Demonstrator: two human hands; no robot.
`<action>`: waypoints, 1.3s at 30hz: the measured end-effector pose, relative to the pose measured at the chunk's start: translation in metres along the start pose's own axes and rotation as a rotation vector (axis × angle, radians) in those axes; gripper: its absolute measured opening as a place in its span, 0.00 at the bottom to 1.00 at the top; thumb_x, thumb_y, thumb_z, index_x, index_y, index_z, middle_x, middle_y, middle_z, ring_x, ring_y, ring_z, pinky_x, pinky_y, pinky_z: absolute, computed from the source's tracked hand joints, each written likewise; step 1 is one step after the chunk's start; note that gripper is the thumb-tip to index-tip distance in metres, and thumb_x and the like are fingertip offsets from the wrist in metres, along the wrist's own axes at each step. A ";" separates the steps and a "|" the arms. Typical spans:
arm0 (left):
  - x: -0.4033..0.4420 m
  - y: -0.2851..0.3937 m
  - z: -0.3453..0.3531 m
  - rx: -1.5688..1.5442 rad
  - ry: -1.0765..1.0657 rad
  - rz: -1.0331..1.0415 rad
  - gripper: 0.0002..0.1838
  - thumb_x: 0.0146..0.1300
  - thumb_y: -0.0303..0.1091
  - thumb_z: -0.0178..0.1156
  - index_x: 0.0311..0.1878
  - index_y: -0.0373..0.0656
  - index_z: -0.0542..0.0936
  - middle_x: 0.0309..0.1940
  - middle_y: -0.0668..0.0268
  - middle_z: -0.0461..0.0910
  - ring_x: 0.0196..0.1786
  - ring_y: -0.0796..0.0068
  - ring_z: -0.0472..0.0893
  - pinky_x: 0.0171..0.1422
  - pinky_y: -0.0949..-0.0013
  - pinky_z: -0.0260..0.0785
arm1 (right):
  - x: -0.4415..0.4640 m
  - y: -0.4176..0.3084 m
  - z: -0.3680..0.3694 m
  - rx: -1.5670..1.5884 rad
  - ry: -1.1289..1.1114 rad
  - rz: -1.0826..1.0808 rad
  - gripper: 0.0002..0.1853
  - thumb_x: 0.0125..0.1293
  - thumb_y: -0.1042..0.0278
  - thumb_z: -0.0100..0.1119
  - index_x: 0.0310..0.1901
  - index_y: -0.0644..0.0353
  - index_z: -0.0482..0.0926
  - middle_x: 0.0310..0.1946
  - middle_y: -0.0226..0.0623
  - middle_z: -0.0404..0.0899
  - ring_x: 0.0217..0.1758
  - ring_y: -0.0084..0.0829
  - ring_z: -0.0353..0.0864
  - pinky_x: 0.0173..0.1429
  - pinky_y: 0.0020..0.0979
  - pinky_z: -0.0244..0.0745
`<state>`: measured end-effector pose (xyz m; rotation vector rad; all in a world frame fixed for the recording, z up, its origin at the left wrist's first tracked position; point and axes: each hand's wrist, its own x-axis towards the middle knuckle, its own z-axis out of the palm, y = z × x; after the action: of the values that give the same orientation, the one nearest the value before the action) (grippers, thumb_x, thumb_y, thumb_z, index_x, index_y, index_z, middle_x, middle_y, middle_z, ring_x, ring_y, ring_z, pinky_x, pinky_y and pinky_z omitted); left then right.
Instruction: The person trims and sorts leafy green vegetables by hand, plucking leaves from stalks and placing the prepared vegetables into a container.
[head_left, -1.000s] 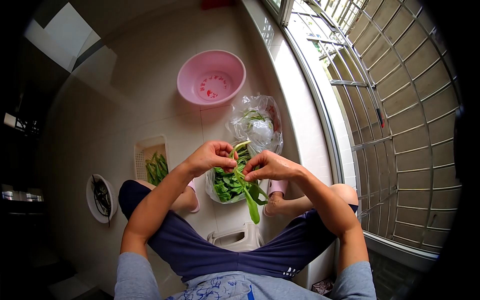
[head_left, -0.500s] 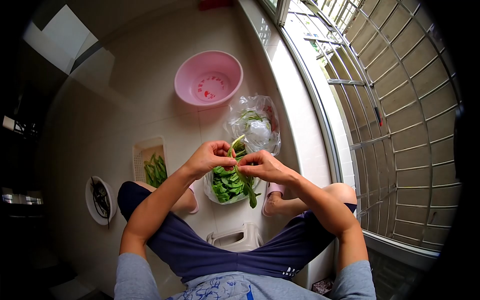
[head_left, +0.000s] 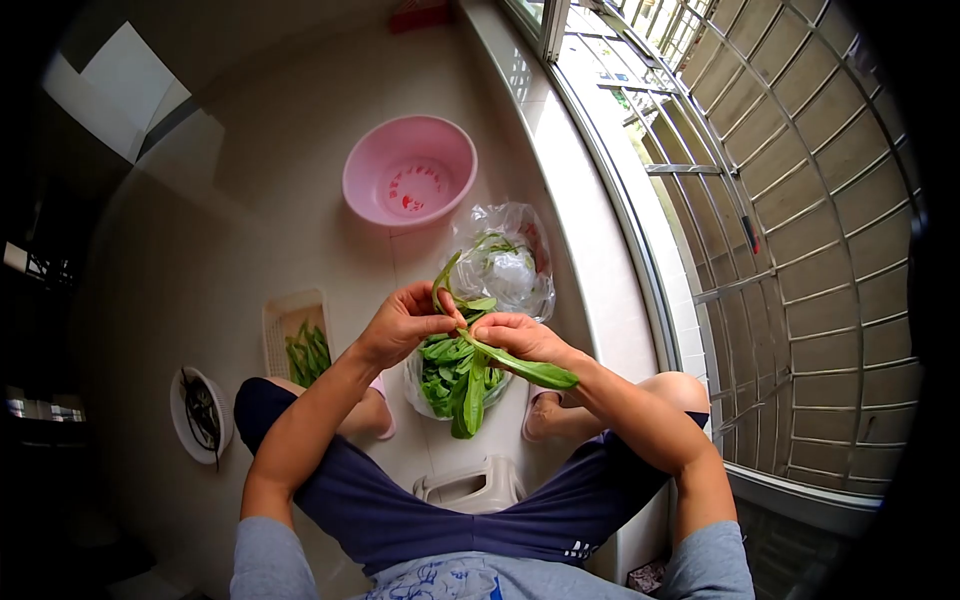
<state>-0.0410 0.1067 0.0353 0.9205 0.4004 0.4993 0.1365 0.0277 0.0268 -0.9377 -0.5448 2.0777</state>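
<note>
At centre, the left hand [head_left: 410, 322] and right hand [head_left: 525, 340] are both closing fingertips around one leafy green sprig [head_left: 470, 403], its smooth, long leaves fanning downward and right. Below, a crinkled clear bag [head_left: 413, 385] is holding a pile of greens [head_left: 438, 372]; above it, a second clear bag [head_left: 540, 262] is bunching around thin stems. One round, smooth pink basin [head_left: 375, 180] is sitting at upper centre. Two baskets are lying left: one rectangular, perforated basket [head_left: 291, 308] with green vegetables, one round white basket [head_left: 222, 402] with dark strands. Glossy floor [head_left: 270, 220] is spreading between basin and baskets; a straight pale ledge [head_left: 590, 240] is edging the right.
</note>
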 end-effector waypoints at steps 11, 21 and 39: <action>0.000 0.001 0.007 0.146 0.048 0.032 0.08 0.48 0.18 0.55 0.32 0.40 0.72 0.29 0.63 0.76 0.35 0.76 0.76 0.43 0.73 0.68 | -0.002 -0.005 0.003 0.064 -0.160 0.096 0.06 0.56 0.68 0.53 0.32 0.61 0.74 0.20 0.22 0.70 0.18 0.11 0.62 0.21 0.12 0.55; 0.003 -0.013 -0.005 -0.052 0.344 0.035 0.07 0.52 0.23 0.53 0.35 0.39 0.69 0.29 0.64 0.76 0.32 0.77 0.75 0.40 0.76 0.69 | 0.001 -0.005 -0.013 0.124 0.139 -0.101 0.02 0.53 0.73 0.54 0.29 0.60 0.73 0.25 0.27 0.72 0.22 0.14 0.65 0.24 0.13 0.59; 0.132 -0.095 -0.019 0.519 0.461 -0.606 0.29 0.57 0.52 0.46 0.56 0.42 0.58 0.46 0.56 0.66 0.36 0.71 0.72 0.37 0.72 0.69 | -0.062 -0.112 -0.080 0.140 0.360 -0.699 0.06 0.54 0.72 0.54 0.31 0.65 0.73 0.23 0.30 0.73 0.20 0.15 0.65 0.23 0.12 0.60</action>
<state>0.0789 0.1452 -0.0691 1.1123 1.2263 0.0319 0.2779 0.0513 0.0738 -0.8545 -0.4438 1.2718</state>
